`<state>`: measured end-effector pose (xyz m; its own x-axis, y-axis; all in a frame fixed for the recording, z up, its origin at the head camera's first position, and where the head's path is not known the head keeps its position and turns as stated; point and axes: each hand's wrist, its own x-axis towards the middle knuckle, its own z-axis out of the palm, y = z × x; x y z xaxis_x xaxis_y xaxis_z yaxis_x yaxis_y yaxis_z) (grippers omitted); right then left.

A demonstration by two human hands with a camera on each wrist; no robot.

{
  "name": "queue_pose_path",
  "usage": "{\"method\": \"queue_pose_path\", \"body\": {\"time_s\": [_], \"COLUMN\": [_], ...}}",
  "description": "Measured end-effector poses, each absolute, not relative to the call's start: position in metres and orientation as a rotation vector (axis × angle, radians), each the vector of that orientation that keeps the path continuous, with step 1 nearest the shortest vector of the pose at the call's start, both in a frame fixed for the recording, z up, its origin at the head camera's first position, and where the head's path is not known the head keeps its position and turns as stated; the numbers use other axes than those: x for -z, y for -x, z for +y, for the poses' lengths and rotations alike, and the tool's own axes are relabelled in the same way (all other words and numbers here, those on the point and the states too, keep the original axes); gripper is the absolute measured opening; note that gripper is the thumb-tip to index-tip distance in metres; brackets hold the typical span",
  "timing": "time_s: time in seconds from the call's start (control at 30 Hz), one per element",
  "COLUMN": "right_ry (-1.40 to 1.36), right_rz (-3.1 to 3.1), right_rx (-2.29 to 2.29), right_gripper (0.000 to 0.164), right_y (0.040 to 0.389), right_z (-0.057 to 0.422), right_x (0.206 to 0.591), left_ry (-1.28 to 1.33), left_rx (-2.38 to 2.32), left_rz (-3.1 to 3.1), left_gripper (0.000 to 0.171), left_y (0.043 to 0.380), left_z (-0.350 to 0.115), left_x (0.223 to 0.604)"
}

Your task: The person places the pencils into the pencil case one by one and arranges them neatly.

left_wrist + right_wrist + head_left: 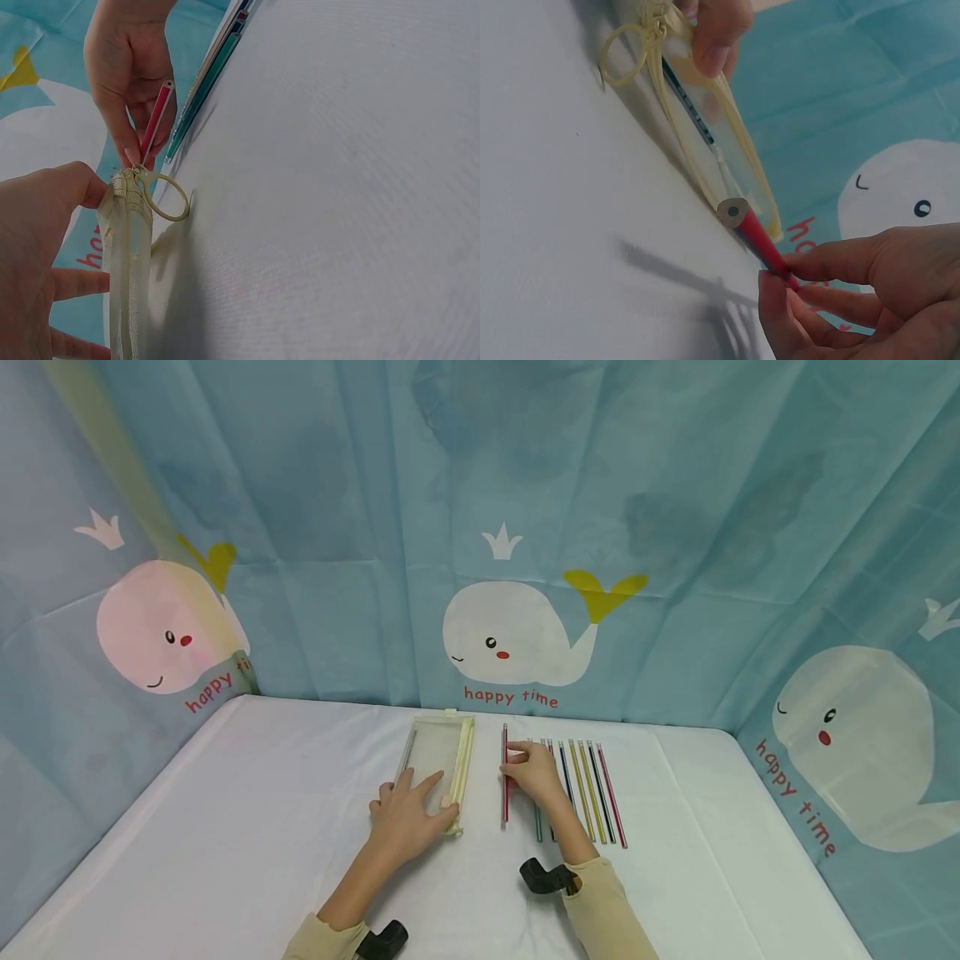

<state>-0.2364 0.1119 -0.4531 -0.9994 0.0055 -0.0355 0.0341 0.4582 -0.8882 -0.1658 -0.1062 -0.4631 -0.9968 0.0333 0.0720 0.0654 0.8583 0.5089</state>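
A pale see-through zip pencil case (442,739) with cream edging lies on the table, its zip side gaping in the right wrist view. Inside it a dark pencil (690,105) shows. My left hand (411,818) rests on the case with fingers spread, the thumb at the zip edge. From the zip's end hangs a cream ring pull (180,201). Between thumb and fingers, my right hand (534,770) pinches a red pencil (759,238) just right of the case. The pencil's flat end, with its dark core, faces the right wrist camera.
Several pencils lie side by side to the right, among them a yellow pencil (582,793), a dark blue pencil (566,772) and a red one (611,797) at the row's end. A white cloth (225,827) covers the table. A blue whale-print curtain (337,568) hangs behind.
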Motion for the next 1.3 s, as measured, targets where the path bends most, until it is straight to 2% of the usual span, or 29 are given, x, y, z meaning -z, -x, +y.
{"method": "queue_pose_path", "body": {"time_s": [1.3], "right_ry": [0.109], "right_rz": [2.416], "right_rx": [1.742], "right_gripper": [0.044], "right_y": [0.233], "right_z": [0.082], "right_x": [0.456], "left_ry": [0.077], "left_rx": [0.853], "left_rz": [-2.933], "left_gripper": [0.061], "left_y": [0.161], "left_z": [-0.106], "left_x": [0.464]}}
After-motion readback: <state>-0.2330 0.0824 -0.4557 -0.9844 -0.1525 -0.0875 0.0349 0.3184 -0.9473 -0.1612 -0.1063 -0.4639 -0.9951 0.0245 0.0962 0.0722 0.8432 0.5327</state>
